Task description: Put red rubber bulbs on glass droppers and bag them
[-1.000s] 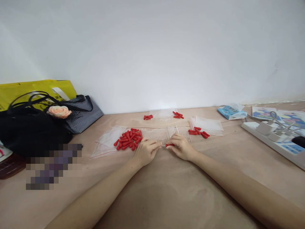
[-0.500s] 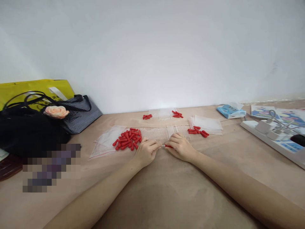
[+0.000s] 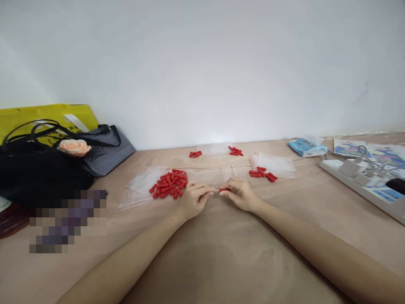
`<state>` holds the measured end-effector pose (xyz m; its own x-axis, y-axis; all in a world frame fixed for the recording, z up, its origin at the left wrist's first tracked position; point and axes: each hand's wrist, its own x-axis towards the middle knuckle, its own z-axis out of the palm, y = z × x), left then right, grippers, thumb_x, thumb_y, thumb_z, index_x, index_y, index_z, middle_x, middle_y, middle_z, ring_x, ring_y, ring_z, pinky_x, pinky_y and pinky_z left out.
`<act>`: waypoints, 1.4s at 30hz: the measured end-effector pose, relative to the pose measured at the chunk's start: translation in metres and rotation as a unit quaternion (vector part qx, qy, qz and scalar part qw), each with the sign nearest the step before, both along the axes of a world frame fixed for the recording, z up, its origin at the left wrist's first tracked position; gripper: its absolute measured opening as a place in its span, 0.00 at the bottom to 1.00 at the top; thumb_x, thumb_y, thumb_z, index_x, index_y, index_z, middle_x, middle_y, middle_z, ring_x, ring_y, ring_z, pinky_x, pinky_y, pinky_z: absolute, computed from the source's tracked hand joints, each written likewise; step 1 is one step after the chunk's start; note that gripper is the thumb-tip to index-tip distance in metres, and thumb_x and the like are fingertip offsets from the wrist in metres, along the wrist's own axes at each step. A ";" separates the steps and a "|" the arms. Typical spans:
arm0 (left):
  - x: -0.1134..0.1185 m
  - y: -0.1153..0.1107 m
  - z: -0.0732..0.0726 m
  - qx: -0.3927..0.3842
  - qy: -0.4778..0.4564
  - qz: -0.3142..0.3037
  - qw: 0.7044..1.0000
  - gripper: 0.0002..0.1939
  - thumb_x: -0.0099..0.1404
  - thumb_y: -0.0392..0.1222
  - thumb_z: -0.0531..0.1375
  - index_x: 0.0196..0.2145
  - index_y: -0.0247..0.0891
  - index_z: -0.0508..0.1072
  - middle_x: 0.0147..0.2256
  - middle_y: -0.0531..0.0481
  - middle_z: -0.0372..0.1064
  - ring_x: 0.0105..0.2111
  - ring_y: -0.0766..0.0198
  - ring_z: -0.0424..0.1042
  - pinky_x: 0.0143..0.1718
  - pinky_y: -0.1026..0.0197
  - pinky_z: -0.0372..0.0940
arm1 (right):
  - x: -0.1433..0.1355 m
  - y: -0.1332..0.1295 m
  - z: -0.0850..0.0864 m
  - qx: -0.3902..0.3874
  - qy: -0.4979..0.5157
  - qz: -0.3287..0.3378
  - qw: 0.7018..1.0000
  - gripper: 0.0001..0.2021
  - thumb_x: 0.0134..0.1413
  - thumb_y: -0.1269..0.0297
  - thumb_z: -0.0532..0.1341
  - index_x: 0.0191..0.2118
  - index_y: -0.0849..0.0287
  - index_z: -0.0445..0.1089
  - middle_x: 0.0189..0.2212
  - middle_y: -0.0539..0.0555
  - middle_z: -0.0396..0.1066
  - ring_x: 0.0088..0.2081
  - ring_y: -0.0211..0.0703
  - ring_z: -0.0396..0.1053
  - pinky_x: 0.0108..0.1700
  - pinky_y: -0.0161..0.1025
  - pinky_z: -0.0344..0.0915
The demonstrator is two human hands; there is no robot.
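Two hands meet at the middle of the table (image 3: 221, 253); the left hand (image 3: 193, 200) and the right hand (image 3: 241, 195) pinch between them one thin clear tube (image 3: 216, 191), held level just above the tabletop, and the right hand's fingertips close on a single red cap (image 3: 225, 190) at that end of the tube; both hands are closed narrowly, thumb against forefinger.

Four groups of red caps lie around: one large heap (image 3: 168, 184) just beyond and to the left of the left hand, too many and too overlapped to count exactly; a small cluster (image 3: 263, 173) of about six just beyond and to the right of the right hand; two smaller clusters further off toward the wall, one (image 3: 195, 154) of perhaps four or five, the other (image 3: 236, 151) of about five; a row of clear tubes (image 3: 218, 176), laid side by side and too fine to count, runs just past the fingers of both hands, touching the heap's edge.

The heap rests on a clear zip bag (image 3: 141, 190); a stack of similar bags (image 3: 276, 162) lies beyond the right hand; well to its right sit one blue packet (image 3: 306, 147), one white power strip (image 3: 363, 183) with plugs and printed sheets (image 3: 384, 154); well to the left of the left hand stand a black bag (image 3: 34, 173), a striped bag (image 3: 106, 154) and a yellow bag (image 3: 41, 116).

The tube is slender, transparent and hard to make out against the tan surface; the cap is small, bright red, tapered.
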<state>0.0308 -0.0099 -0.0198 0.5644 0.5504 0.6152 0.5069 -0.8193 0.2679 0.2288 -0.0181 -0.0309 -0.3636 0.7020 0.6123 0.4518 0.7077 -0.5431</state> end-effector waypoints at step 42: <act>-0.002 -0.004 0.000 0.074 0.052 0.041 0.995 0.08 0.62 0.40 0.53 0.30 0.39 0.72 0.25 0.54 0.73 0.23 0.68 0.65 0.39 0.57 0.50 | 0.000 -0.002 0.002 0.062 -0.021 0.026 0.998 0.05 0.51 0.67 0.57 0.33 0.60 0.69 0.25 0.53 0.69 0.29 0.39 0.63 0.33 0.37 0.61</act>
<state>0.0293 -0.0138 -0.0193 0.5858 0.5057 0.6334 0.5929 -0.8002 0.0905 0.2287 -0.0196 -0.0288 -0.4248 0.6023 0.6759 0.4342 0.7907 -0.4316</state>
